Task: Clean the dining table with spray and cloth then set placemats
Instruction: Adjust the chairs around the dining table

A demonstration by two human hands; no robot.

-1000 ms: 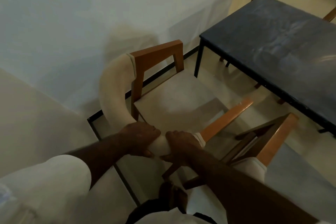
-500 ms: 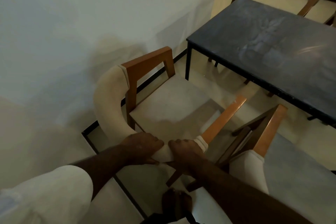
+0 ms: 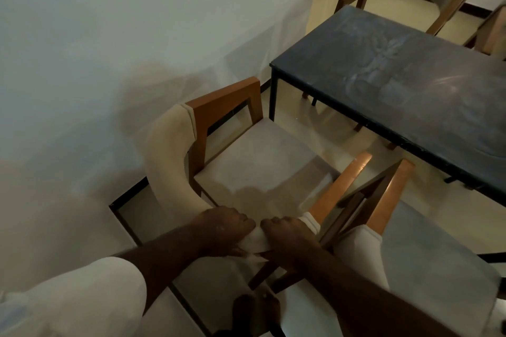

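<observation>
early stage, at a guess. left hand point(image 3: 224, 230) and right hand point(image 3: 290, 238) side by side, fingers curled tight round cream padded backrest of wooden armchair point(image 3: 167, 161). dark rectangular dining table point(image 3: 410, 85) apart at upper right, top smeary. no spray, cloth or placemats in view; wiping and setting likely all left.

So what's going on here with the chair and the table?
A person grips the padded back of a chair with both hands, the left hand and right hand side by side on its curved top. The chair stands apart from the dark table, near the wall, with a second chair right beside it. No spray bottle or placemats are in view.
</observation>
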